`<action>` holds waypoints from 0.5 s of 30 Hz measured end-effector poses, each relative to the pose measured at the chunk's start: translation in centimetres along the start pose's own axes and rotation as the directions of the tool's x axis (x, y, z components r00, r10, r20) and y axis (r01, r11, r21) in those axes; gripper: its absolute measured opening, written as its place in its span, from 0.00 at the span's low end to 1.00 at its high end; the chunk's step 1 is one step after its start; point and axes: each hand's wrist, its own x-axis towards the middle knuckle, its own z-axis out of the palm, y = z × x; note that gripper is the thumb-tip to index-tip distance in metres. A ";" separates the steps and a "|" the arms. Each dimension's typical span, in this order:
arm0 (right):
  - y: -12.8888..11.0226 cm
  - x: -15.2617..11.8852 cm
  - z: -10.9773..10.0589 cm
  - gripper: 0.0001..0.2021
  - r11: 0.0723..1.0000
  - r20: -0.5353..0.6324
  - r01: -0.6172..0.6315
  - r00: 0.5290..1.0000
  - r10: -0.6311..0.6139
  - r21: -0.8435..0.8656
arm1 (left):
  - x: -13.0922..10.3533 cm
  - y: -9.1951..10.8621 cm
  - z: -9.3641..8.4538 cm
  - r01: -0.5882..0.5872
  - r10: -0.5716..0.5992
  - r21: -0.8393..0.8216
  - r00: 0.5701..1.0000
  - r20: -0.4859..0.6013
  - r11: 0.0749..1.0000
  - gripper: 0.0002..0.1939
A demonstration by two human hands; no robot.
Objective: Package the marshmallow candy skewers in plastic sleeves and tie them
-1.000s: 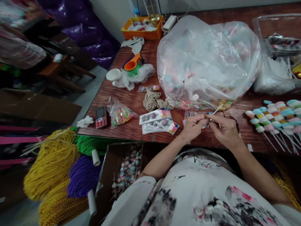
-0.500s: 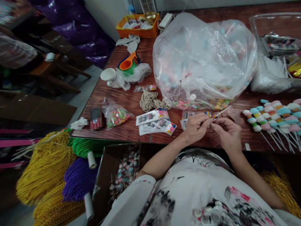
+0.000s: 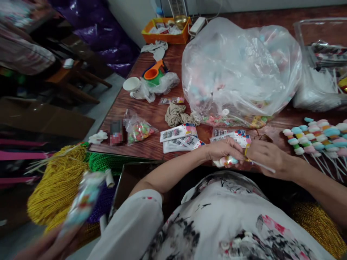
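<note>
My left hand [image 3: 229, 150] is closed around a wrapped marshmallow skewer [image 3: 225, 161], held sideways at the table's front edge. A white stick sticks out of its right end. My right hand [image 3: 264, 157] pinches a yellow tie [image 3: 246, 150] at the neck of the wrapper, touching my left fingertips. Printed packets [image 3: 231, 135] lie just behind my hands. To the right, several marshmallow skewers [image 3: 320, 135] rest in a pile with their sticks toward me.
Another person's hand [image 3: 51, 240] holds a blurred wrapped skewer [image 3: 84, 202] at lower left. On the table are a big plastic bag [image 3: 241, 68], a candy bag [image 3: 139, 131], printed sleeves [image 3: 179, 137], a cloth [image 3: 176, 113], an orange basket [image 3: 165, 38] and a clear bin [image 3: 320, 21].
The wrapped skewer in my left hand now shows and has tilted to lie sideways. My right hand has turned across the stick. Another person's hand with a wrapped skewer has come in at lower left.
</note>
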 end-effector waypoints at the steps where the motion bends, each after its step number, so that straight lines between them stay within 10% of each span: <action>1: -0.7 0.2 -0.4 0.11 0.991 0.044 0.092 0.995 -0.088 -0.102 | -0.2 -0.1 -0.2 0.058 -0.057 -0.004 0.995 0.085 0.998 0.17; 10: -2.8 0.2 0.1 0.15 0.908 0.048 0.279 0.959 -0.279 -0.313 | 1.0 -0.2 0.0 0.138 -0.245 0.285 0.889 0.388 0.949 0.19; 13: -2.6 0.3 0.5 0.13 0.903 0.063 0.305 0.952 -0.301 -0.302 | -3.2 -0.5 -2.0 -0.216 0.206 0.589 0.975 0.086 0.779 0.22; 15: -2.6 0.5 0.4 0.10 0.903 0.047 0.286 0.957 -0.286 -0.322 | -8.1 -0.5 -5.3 -0.300 0.600 0.746 0.783 -0.164 0.595 0.21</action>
